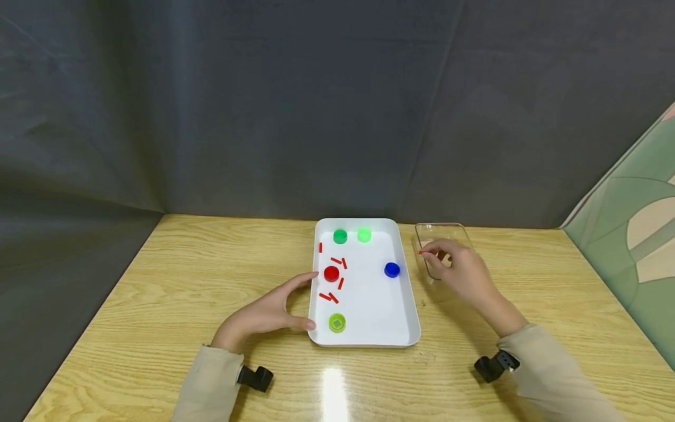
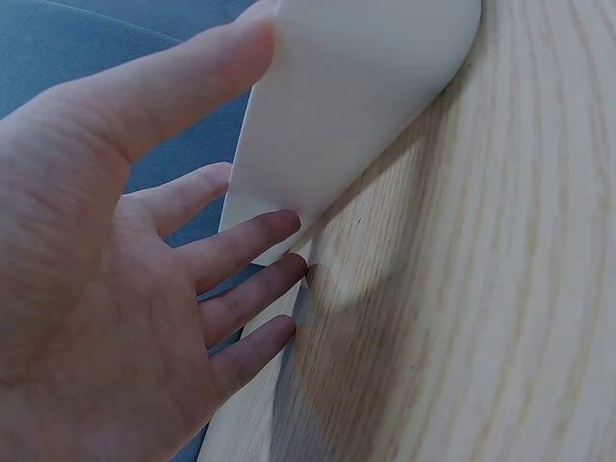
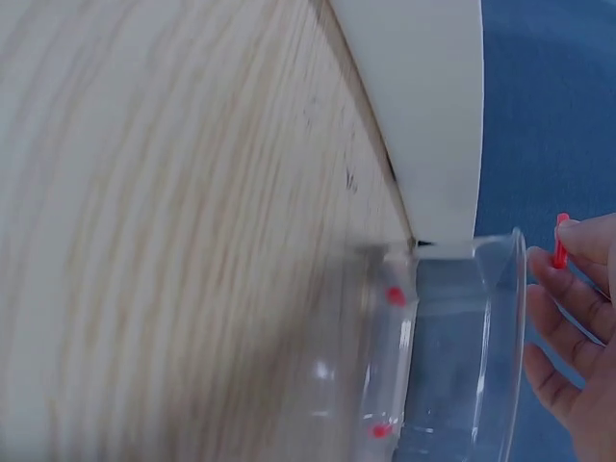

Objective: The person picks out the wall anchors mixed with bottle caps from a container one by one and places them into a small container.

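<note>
My left hand (image 1: pixel 265 309) rests against the left side of a white tray (image 1: pixel 369 339), thumb and fingertips touching its wall, fingers spread. In the left wrist view the fingers (image 2: pixel 245 245) lie fairly straight along the tray wall. My right hand (image 1: pixel 464 275) pinches a small red stick (image 3: pixel 560 241) between thumb and fingertip. It hovers over a clear plastic box (image 1: pixel 443 224) to the right of the tray. Through the box wall, in the right wrist view, two red pieces (image 3: pixel 396 295) show low inside. Several similar red sticks (image 1: pixel 325 297) lie in the tray's left half.
Bottle-cap-like discs stand in the tray: dark green (image 1: pixel 340 236), light green (image 1: pixel 364 234), red (image 1: pixel 331 274), blue (image 1: pixel 392 269) and yellow-green (image 1: pixel 337 322). A dark curtain (image 1: pixel 295 117) hangs behind the wooden table (image 1: pixel 158 305). A patterned panel (image 1: pixel 648 234) borders the right side.
</note>
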{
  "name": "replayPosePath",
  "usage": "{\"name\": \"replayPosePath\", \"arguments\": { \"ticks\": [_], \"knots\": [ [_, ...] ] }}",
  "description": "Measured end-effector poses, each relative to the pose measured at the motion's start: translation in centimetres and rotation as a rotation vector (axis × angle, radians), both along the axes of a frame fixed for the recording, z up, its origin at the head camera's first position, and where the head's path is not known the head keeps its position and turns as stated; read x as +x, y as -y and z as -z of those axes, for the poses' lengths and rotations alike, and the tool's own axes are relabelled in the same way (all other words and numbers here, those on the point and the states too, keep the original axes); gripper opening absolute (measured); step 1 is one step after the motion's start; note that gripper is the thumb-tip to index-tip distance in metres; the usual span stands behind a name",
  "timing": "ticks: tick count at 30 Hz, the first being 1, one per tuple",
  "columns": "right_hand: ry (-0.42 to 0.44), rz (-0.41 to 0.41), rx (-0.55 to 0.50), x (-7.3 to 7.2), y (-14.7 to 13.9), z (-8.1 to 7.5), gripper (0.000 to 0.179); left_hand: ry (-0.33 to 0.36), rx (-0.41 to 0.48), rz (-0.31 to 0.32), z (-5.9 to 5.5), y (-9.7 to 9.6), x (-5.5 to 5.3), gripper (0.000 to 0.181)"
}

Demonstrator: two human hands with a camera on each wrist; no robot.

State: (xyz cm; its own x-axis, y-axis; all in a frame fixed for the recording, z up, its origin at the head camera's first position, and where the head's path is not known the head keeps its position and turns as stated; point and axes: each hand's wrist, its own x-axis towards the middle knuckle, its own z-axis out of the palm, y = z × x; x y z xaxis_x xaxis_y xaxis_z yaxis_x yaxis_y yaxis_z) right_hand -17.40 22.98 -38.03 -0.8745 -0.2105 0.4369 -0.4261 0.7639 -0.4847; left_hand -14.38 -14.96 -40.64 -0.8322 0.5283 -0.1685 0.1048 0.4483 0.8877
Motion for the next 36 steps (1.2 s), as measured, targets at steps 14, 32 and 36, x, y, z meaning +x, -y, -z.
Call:
{"name": "replayPosePath", "arguments": {
  "ticks": [14,32,36],
  "knots": [
    [0.038,0.053,0.042,0.2,-2.2,0.8,0.005,0.011,0.025,0.0,0.2,0.0,0.0,0.095],
    [0.058,0.009,0.081,0.5,-3.4,1.8,0.007,0.01,0.016,0.002,0.2,0.0,0.0,0.095],
    [0.043,0.011,0.077,0.5,-3.3,1.7,0.008,0.004,0.017,0.004,0.2,0.0,-0.1,0.095]
  ]
}}
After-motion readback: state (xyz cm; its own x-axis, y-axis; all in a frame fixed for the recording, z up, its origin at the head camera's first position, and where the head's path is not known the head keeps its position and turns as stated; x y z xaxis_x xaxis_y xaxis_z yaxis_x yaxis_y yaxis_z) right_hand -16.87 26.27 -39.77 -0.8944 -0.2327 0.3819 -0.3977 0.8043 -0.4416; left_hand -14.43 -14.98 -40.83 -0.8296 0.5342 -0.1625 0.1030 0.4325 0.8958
